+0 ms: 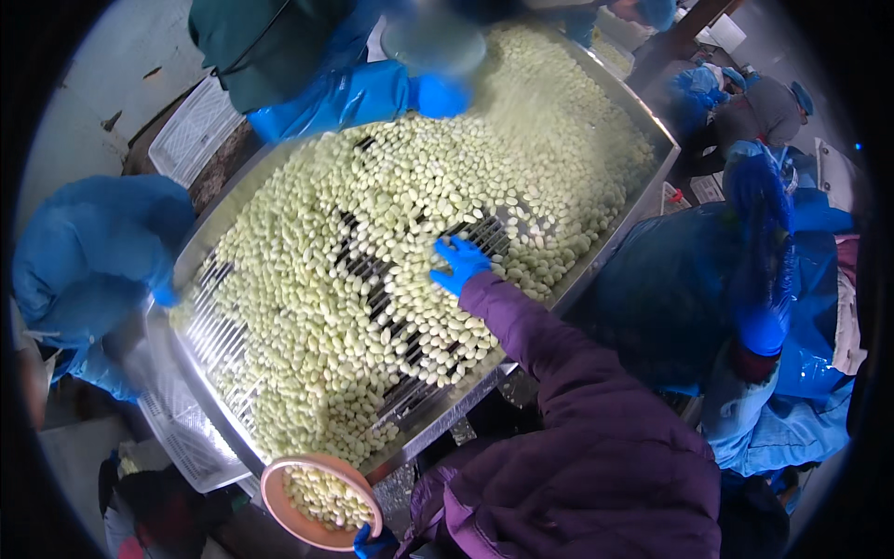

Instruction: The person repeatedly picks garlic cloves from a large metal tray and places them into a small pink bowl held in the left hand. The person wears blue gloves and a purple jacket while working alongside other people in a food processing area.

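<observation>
My right hand point(460, 265), in a blue glove and a purple padded sleeve, lies with its fingers apart on pale green oval fruits or nuts point(300, 258). These are heaped over a slatted metal sorting table point(440, 437). Beside the fingers, dark gaps between the bars show. At the bottom, my left hand point(374, 541), also blue-gloved, grips the rim of an orange-brown plastic bowl point(272, 499). The bowl holds many of the same pale pieces and sits close to the table's lower corner.
Across the table, a person's blue sleeve and glove point(440, 96) reach over the heap near a blurred round basin point(433, 45). At the left end stands another person in blue point(98, 258). White plastic crates point(195, 129) lie beyond the far edge. More people are at the right.
</observation>
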Motion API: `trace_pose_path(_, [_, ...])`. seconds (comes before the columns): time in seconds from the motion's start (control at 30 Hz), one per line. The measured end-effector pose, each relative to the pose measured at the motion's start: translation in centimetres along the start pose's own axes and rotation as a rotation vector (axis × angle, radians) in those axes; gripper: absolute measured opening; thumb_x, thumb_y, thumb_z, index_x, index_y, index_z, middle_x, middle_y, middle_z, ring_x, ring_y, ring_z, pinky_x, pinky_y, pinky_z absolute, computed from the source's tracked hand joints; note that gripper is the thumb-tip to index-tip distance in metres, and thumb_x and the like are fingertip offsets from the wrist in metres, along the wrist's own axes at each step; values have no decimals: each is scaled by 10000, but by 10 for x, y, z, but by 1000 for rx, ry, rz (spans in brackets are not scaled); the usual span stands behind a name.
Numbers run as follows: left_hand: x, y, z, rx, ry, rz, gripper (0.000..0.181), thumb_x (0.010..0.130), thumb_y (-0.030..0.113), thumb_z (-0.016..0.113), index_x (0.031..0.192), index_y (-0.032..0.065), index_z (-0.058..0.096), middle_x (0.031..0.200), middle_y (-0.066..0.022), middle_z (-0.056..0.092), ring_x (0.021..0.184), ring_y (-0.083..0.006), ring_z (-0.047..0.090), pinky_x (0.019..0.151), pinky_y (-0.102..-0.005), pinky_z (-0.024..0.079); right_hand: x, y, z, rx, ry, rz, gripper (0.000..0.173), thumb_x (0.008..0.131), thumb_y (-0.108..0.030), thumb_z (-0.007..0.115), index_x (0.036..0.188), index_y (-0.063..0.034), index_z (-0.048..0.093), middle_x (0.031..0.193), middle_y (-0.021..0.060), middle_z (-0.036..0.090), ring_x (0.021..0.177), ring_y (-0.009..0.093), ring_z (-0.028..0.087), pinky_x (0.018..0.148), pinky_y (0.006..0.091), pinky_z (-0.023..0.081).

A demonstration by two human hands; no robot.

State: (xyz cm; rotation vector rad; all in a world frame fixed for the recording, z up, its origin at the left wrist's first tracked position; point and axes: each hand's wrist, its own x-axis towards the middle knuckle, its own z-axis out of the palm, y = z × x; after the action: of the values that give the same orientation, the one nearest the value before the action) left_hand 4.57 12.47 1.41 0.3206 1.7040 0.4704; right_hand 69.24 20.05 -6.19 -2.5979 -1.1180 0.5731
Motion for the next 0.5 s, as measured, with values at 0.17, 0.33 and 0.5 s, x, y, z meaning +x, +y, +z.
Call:
trace_pose_path(0.17, [3,-52,-43,629,153,639,378,823,77,593,1169,-75,594,1143,-217,647,1051,-315,631,944,-410,482,-16,65,10,239,206,-1,604,860,-332,668,1389,-109,481,1417,199,467,1294,385,451,1054,476,409])
trace_pose_path(0.33, [-31,-15,23,833,417,1195,235,745,169,772,821,-29,671,757,-139,686,683,-239,659,632,-348,516,-36,161,-50,-417,-5,651,990,785,-703,569,1532,-159,214,1506,269,303,1387,434,312,1114,524,282])
trace_pose_path(0.5, [-30,-10,1,-234,6,209,453,853,98,528,1250,-117,494,1264,-232,547,1184,-322,529,1047,-431,406,-72,48,-39,-190,-196,442,1065,783,-689,589,1530,-73,145,1365,342,448,1226,442,513,998,501,436])
